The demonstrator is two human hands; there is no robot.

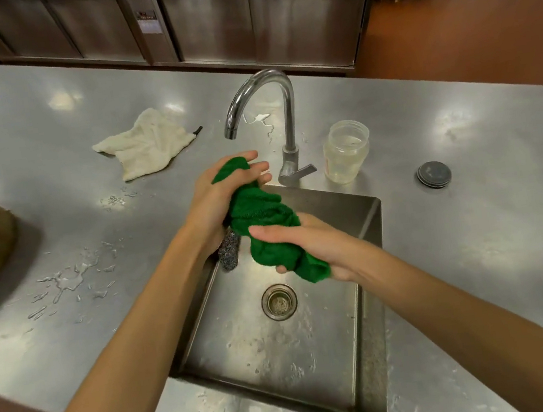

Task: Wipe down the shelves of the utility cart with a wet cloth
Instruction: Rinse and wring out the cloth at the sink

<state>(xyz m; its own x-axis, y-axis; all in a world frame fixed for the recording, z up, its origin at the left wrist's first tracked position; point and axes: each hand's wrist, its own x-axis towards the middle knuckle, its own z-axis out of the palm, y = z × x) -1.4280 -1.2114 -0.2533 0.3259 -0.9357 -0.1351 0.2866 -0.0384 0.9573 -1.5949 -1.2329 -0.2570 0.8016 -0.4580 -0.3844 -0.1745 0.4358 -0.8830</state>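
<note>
One cloth [261, 214], twisted over one sink [265, 355], is gripped at its 11 o'clock end by the left hand [217, 199] and at its 5 o'clock end by the right hand [306, 242], with one scourer [230, 254] beneath, one tap [270, 102] at 12, one jar [345, 151] at 2 and one rag [148, 146] at 10.

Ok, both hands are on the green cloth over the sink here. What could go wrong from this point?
1. The open jar stands by the rim of the sink, close to the left hand; a wide twist might tip it.
2. The green cloth, gripped by the left hand and the right hand, may be under-wrung and drip once it leaves the sink.
3. The puddle on the counter could spread towards the edge.
</note>
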